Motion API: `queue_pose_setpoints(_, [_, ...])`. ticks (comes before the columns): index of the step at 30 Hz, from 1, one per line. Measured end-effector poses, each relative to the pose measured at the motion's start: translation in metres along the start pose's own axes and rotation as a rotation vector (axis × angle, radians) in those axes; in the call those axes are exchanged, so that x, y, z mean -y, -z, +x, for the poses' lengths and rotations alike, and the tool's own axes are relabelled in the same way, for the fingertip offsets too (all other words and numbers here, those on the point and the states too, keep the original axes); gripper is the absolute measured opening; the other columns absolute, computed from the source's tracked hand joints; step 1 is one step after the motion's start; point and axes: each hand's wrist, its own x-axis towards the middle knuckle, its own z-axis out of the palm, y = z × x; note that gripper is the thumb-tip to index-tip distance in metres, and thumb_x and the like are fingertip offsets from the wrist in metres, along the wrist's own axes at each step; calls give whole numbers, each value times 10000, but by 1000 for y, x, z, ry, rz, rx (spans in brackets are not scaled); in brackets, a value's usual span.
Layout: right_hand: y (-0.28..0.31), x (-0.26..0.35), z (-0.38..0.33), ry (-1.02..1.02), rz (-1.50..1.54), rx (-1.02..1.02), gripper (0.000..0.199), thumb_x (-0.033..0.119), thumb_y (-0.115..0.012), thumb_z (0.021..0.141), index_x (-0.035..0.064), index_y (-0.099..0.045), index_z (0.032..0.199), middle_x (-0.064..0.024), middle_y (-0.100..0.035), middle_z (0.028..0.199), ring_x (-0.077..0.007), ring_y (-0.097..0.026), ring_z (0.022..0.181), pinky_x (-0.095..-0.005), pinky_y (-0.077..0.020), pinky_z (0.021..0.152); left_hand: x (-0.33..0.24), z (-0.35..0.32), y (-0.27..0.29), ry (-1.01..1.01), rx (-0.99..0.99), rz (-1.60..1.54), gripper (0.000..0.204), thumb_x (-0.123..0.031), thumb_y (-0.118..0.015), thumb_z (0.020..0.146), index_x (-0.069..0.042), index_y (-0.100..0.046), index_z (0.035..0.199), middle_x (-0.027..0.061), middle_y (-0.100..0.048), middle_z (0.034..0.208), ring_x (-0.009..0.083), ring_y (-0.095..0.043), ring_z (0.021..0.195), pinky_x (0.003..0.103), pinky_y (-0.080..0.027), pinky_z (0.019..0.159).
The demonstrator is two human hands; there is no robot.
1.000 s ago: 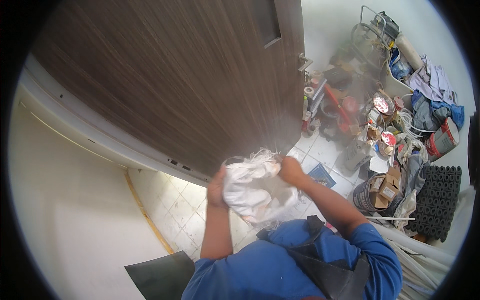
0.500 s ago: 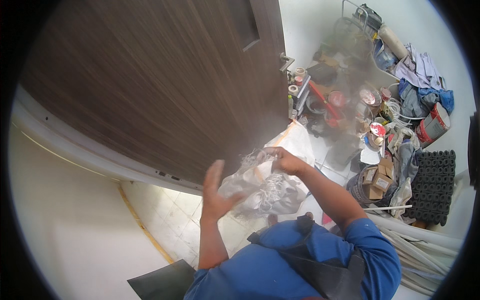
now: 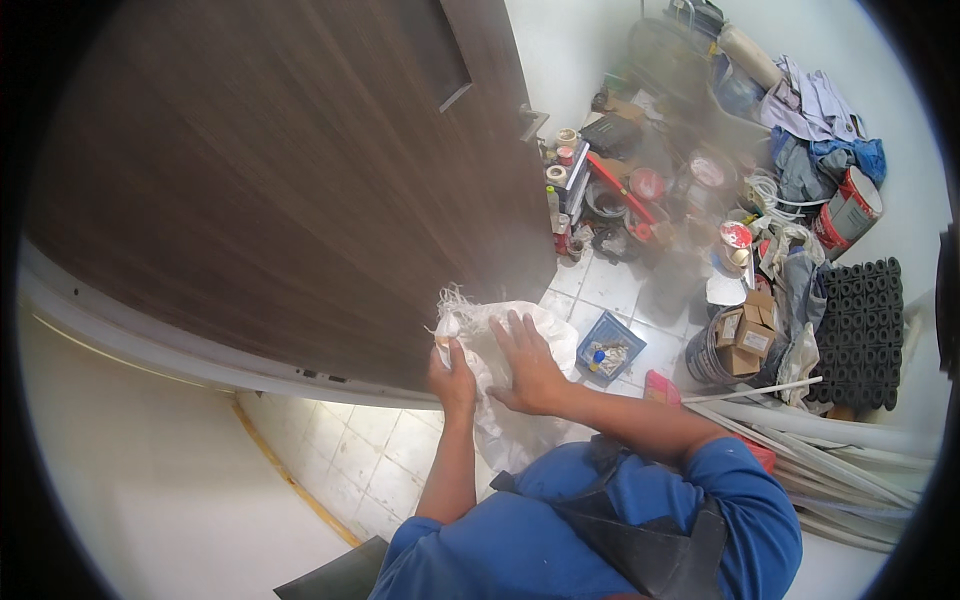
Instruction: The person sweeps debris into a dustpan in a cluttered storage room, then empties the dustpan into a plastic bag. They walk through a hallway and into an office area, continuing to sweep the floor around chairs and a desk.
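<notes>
White woven sack [image 3: 500, 345] (frayed top) pinched in left hand [image 3: 452, 378]; right hand [image 3: 530, 370] lies flat, open, smoothing it; folding barely begun beside dark door [image 3: 280, 180].

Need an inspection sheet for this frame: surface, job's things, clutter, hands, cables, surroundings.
Surface: white tiled floor, bare near the door, crowded at the far right.
Job's things: white frayed cloth, bunched, pressed against the lower edge of the dark wooden door.
Clutter: paint cans, cardboard boxes, blue tray, piled clothes, black ribbed mat.
Hands: left hand grips the cloth from below; right hand lies flat on it, fingers spread.
Cables: white cord coil among the cans; white pipes along the right.
Surroundings: white wall at left, open door.
</notes>
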Motion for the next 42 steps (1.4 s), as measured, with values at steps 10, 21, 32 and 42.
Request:
queue_pose_setpoints(10, [-27,-113,5,-456,578,255,485,39,-571,852,30,-544,1336,-263,-593,1235,-393,-639,1050,-449,-508,931,-16,-20,61,794,583,-753,491,-354,-478,1024,64,-533,1275,158,-628,1186,250,-641,1045,363,-523,914])
queue_pose_setpoints(21, [2,-96,8,-996,1554,555,321,156,-540,839,-26,-662,1074,-152,-697,1015,-263,-682,916,-386,-559,797,69,-35,168,563,514,-57,592,-342,-593,968,67,-450,1371,185,-592,1261,255,-613,1107,372,-494,944])
queue_pose_setpoints(32, [3,-53,50,-410,775,464,494,405,-548,929,-13,-643,1174,-187,-682,1113,-302,-663,1007,-399,-502,880,-23,-39,40,-174,496,331,508,-209,-622,895,42,-509,1322,276,-630,1165,424,-585,1136,451,-444,969])
queue_pose_setpoints(42, [10,5,8,54,-253,-39,1000,288,-779,754,88,-190,1538,-315,-203,1534,-545,-211,1400,-581,-260,1125,17,25,19,158,181,-165,303,-163,-526,967,50,-628,1157,122,-693,1036,218,-648,947,339,-489,823])
